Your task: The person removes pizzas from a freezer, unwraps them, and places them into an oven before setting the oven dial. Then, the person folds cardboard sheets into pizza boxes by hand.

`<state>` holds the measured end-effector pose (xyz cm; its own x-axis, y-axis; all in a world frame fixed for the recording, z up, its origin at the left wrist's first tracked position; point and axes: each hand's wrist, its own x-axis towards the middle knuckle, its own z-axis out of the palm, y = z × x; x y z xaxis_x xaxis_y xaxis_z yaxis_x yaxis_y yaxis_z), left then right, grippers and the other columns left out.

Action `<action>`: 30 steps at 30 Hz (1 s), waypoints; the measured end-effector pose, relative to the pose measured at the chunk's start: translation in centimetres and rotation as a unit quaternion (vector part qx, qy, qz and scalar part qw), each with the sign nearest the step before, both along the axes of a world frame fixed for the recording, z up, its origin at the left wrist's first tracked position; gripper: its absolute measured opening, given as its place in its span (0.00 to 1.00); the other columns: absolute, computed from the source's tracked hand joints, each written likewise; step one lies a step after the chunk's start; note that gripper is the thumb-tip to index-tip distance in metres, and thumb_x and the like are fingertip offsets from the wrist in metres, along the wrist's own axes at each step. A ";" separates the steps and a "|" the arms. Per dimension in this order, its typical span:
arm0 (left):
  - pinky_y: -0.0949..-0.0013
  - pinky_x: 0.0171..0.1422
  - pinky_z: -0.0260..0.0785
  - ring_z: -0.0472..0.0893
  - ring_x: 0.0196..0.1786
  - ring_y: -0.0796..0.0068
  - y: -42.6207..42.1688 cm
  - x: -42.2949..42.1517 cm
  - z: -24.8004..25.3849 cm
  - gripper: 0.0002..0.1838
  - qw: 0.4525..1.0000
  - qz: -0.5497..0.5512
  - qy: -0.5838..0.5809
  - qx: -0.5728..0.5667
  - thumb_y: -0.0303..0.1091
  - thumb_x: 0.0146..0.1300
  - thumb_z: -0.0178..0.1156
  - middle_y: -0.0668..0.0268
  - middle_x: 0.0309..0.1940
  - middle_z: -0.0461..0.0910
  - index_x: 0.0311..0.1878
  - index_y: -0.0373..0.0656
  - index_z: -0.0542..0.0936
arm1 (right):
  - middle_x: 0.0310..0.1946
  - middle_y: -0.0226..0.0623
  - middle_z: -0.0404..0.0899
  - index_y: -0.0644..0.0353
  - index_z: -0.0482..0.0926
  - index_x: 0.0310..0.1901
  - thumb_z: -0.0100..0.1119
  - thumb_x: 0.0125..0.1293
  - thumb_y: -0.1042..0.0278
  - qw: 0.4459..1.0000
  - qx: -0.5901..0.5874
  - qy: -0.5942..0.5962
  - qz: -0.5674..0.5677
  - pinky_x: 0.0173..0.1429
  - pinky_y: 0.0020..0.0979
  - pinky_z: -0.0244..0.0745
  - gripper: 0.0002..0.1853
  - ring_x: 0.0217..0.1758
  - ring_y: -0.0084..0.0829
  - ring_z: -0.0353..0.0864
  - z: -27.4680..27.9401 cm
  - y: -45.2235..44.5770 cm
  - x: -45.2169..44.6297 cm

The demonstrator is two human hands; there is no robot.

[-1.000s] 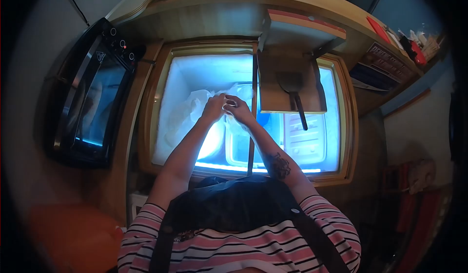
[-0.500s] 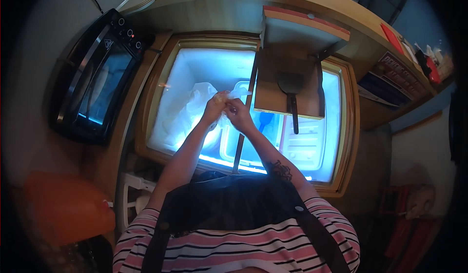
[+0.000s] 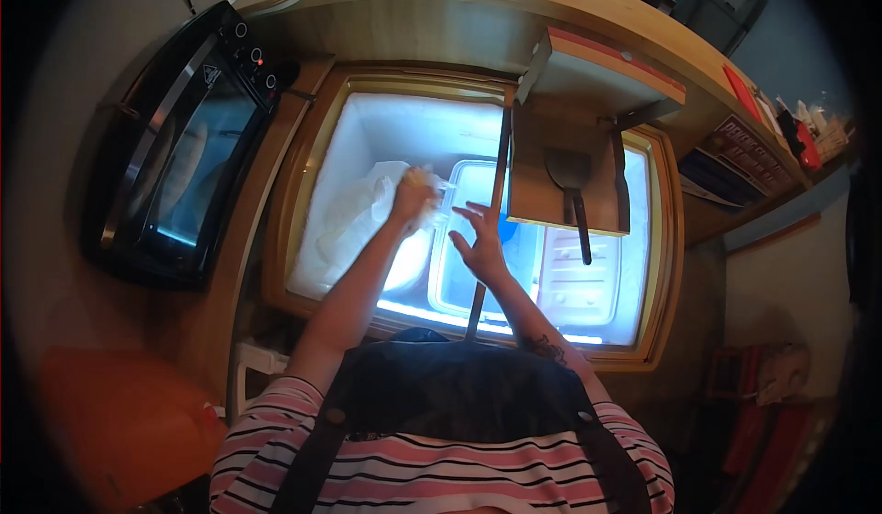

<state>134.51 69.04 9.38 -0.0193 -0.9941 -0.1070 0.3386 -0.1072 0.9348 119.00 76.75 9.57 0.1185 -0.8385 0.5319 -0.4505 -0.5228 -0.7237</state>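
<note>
Inside a lit chest freezer (image 3: 317,252), my left hand (image 3: 413,203) is closed around a crumpled, see-through plastic bag (image 3: 435,189). Below and left of that hand lies a larger white plastic bag (image 3: 354,225), bulging against the freezer wall. My right hand (image 3: 480,246) is empty, its fingers spread, over a clear tub (image 3: 450,280) and close to the dark divider bar (image 3: 502,160). Something blue, partly hidden, shows in the tub behind the right hand. What the bag in my left hand contains cannot be made out.
An open cardboard box (image 3: 542,203) rests across the freezer, with a dark spatula (image 3: 570,174) on it, handle over the edge. Beneath it sits a pale ribbed container (image 3: 579,280). A black toaster oven (image 3: 175,156) stands at left, above an orange container (image 3: 129,422).
My right hand has let go of the plastic bag and moved right and down, fingers spreading. The left hand keeps the bag. The whole view has shifted slightly.
</note>
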 end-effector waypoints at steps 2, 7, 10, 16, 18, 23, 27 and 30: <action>0.68 0.29 0.70 0.77 0.28 0.70 -4.1 3.2 -2.5 0.08 0.984 0.032 -0.173 -0.035 0.30 0.54 0.55 0.64 0.26 0.76 0.34 0.36 0.76 | 0.44 0.43 0.69 0.58 0.71 0.47 0.60 0.48 0.75 1.000 0.008 -0.008 0.009 0.56 0.38 0.62 0.21 0.52 0.43 0.66 -0.5 1.1 0.1; 0.63 0.35 0.70 0.77 0.26 0.55 -10.3 8.2 -2.5 0.19 0.829 0.107 -0.543 -0.079 0.48 0.50 0.61 0.50 0.23 0.77 0.31 0.38 0.78 | 0.39 0.40 0.71 0.59 0.72 0.47 0.57 0.52 0.79 0.995 0.087 -0.038 0.021 0.45 0.29 0.68 0.18 0.41 0.34 0.74 -2.5 5.1 -0.1; 0.58 0.44 0.68 0.77 0.37 0.55 -11.9 9.3 -0.8 0.25 0.833 0.086 -0.543 -0.063 0.51 0.48 0.61 0.50 0.32 0.76 0.40 0.38 0.75 | 0.38 0.38 0.72 0.60 0.73 0.46 0.56 0.53 0.80 0.991 0.116 -0.062 -0.016 0.43 0.27 0.69 0.17 0.39 0.30 0.75 -2.5 6.5 -1.5; 0.46 0.58 0.50 0.58 0.57 0.49 -15.2 10.3 1.5 0.47 0.793 0.088 -0.602 0.008 0.55 0.43 0.63 0.55 0.59 0.48 0.64 0.61 0.48 | 0.39 0.38 0.71 0.60 0.73 0.45 0.55 0.54 0.79 0.977 0.095 -0.089 -0.169 0.42 0.26 0.70 0.15 0.38 0.29 0.75 0.4 7.9 -5.6; 0.45 0.59 0.49 0.58 0.57 0.48 -16.8 10.9 0.7 0.46 0.802 0.093 -0.590 -0.016 0.55 0.44 0.62 0.55 0.59 0.49 0.65 0.64 0.48 | 0.42 0.38 0.70 0.59 0.72 0.46 0.55 0.54 0.78 0.971 0.077 -0.039 -0.221 0.44 0.28 0.71 0.15 0.43 0.31 0.74 0.6 8.5 -6.8; 0.38 0.62 0.38 0.50 0.64 0.46 -17.7 10.9 3.7 0.44 0.798 0.135 -0.585 -0.052 0.66 0.47 0.55 0.50 0.62 0.46 0.66 0.71 0.47 | 0.52 0.49 0.58 0.54 0.68 0.52 0.62 0.49 0.70 0.906 0.073 0.196 -0.368 0.57 0.42 0.60 0.25 0.56 0.47 0.59 1.3 7.6 -10.2; 0.38 0.63 0.34 0.48 0.65 0.46 -19.5 12.9 3.3 0.44 0.822 0.161 -0.504 -0.212 0.68 0.48 0.52 0.47 0.62 0.46 0.66 0.60 0.51 | 0.49 0.50 0.60 0.54 0.65 0.54 0.61 0.51 0.66 0.873 0.125 0.236 -0.408 0.51 0.43 0.65 0.27 0.52 0.49 0.64 1.3 3.9 -12.7; 0.43 0.63 0.40 0.51 0.63 0.50 -16.2 12.2 5.9 0.43 0.777 0.211 -0.561 -0.194 0.66 0.49 0.52 0.51 0.60 0.49 0.65 0.53 0.55 | 0.47 0.50 0.61 0.54 0.63 0.55 0.59 0.53 0.62 0.874 0.187 0.227 -0.386 0.46 0.44 0.69 0.27 0.47 0.51 0.69 1.0 1.6 -14.2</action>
